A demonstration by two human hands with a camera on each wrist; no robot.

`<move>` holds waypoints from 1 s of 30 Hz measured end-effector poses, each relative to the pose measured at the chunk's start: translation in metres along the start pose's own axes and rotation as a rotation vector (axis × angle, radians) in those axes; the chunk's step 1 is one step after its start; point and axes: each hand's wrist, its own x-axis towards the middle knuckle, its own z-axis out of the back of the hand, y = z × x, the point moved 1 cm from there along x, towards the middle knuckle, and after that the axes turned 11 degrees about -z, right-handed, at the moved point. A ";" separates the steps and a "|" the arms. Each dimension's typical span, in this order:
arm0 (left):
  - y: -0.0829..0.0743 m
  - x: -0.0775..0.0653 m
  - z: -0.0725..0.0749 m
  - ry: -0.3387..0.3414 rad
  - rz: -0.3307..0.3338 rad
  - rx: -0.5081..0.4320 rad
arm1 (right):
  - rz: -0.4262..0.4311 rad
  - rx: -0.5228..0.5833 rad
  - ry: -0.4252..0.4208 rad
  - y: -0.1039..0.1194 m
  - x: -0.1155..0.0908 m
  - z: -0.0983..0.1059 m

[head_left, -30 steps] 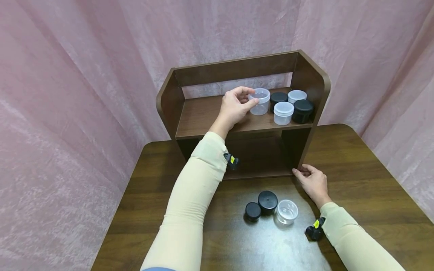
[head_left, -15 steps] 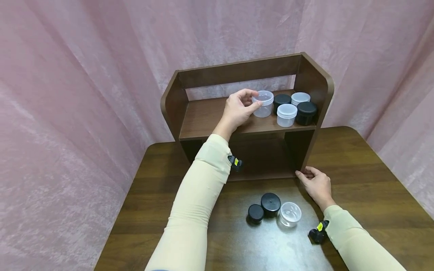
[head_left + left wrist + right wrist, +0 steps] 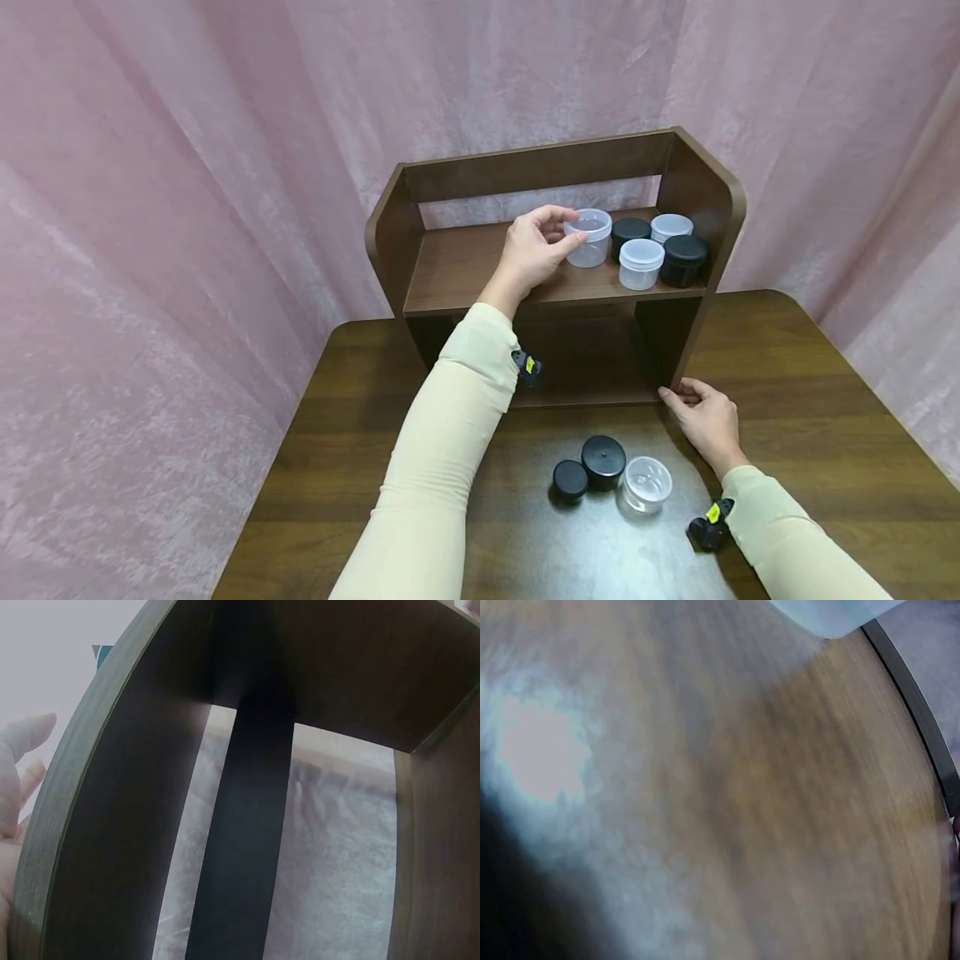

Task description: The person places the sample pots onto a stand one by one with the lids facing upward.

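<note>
Plastic jar (image 3: pixel 591 251) in left fingers (image 3: pixel 555 215); yellow wrist tag (image 3: pixel 530 365) illegible.

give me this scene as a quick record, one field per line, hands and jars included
left hand: pinches a clear jar at the upper shelf
right hand: holds the shelf unit at its lower right front corner
shelf, right end: front pale-lidded jar, rear pale-lidded jar, front black jar, rear black jar
on the table, left to right: small black jar, larger black jar, second clear jar
backdrop: pink curtain
</note>
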 end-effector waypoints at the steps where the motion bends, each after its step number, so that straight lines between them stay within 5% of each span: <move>1: 0.000 0.000 0.000 0.000 -0.003 0.002 | 0.001 -0.001 -0.003 0.000 0.001 0.000; 30: -0.001 0.002 -0.002 -0.002 -0.010 -0.016 | 0.009 0.004 -0.017 -0.001 0.003 0.000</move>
